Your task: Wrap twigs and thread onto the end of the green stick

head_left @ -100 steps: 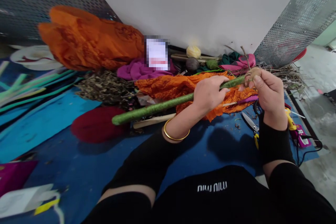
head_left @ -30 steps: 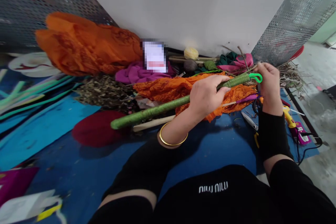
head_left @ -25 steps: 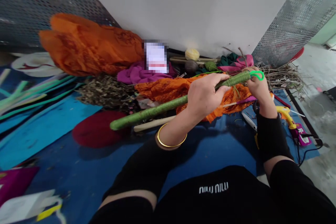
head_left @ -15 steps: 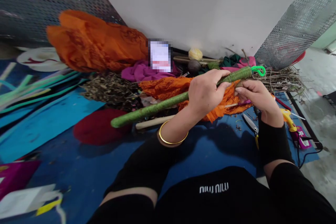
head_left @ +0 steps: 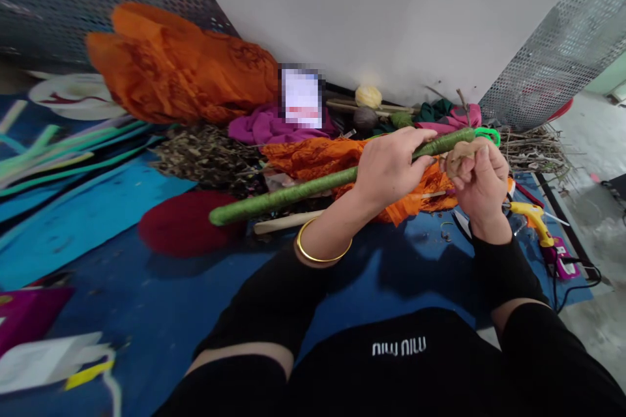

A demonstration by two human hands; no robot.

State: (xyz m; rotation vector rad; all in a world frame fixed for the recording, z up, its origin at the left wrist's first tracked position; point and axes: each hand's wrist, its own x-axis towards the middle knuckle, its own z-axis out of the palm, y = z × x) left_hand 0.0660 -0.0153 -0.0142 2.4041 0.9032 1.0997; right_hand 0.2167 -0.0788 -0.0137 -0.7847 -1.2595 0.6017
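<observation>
My left hand (head_left: 388, 166) is wrapped round a long stick (head_left: 288, 196) wound with green thread, holding it slanted above the table. At its upper right end a bright green loop (head_left: 490, 137) sticks out. Close to that end, my right hand (head_left: 484, 179) pinches a thin, crumpled tan piece (head_left: 460, 155), which looks like a dried leaf. Below my right hand lie scissors (head_left: 462, 224), mostly covered by it. Beneath the stick are crumpled orange cloth (head_left: 313, 163), a pale wooden stick (head_left: 283, 223) and a dark red round piece (head_left: 188, 225).
A yellow glue gun (head_left: 535, 218) with a cord lies at the right edge. Twigs (head_left: 533, 150), yarn balls (head_left: 368, 97), a lit screen (head_left: 302, 98) and purple cloth (head_left: 254, 125) line the back. Blue sheets (head_left: 88, 221) and pipe cleaners (head_left: 73, 166) lie left.
My right hand has turned and come up nearer the looped end, bringing the tan piece into plain view and covering more of the scissors. My left hand keeps its hold on the green stick.
</observation>
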